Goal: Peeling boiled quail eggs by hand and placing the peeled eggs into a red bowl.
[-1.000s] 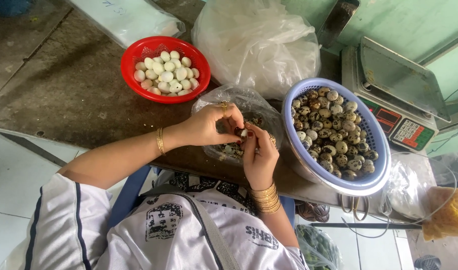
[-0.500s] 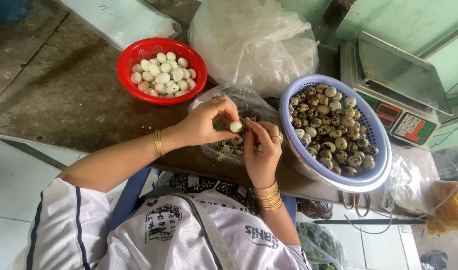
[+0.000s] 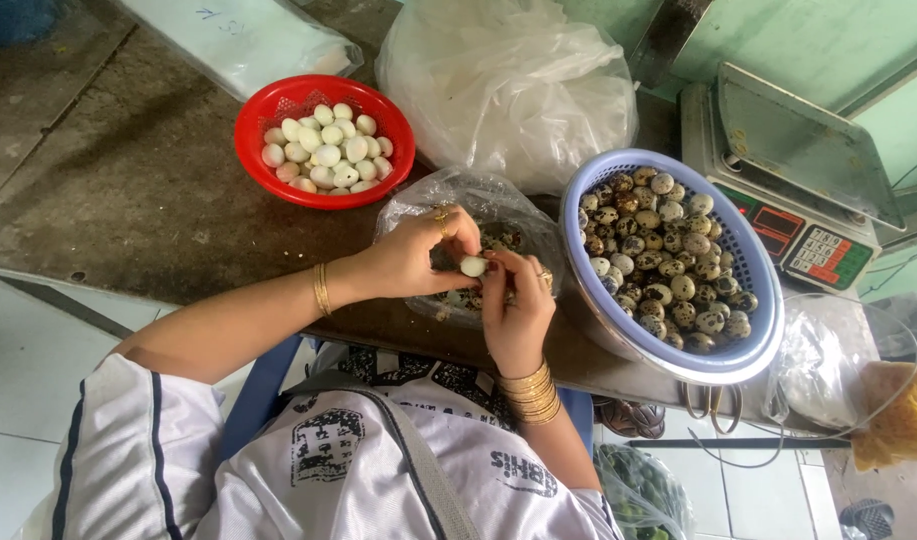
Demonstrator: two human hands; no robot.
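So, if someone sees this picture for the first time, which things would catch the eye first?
Probably the red bowl of peeled white eggs at the upper left, and the pale blue colander heaped with speckled quail eggs at the right. Between them, the left hand and right hand together hold one small white egg above a clear plastic bag of shells.

A dark, worn grey tabletop (image 3: pixel 128 190) runs across the scene under soft, even daylight, with pale square floor tiles (image 3: pixel 28 370) showing below its near edge. Along the top right stands a green painted wall (image 3: pixel 828 40), and in front of it sits a metal weighing scale (image 3: pixel 788 170) with a flat steel pan. A blue seat edge (image 3: pixel 263 395) shows beneath the table.
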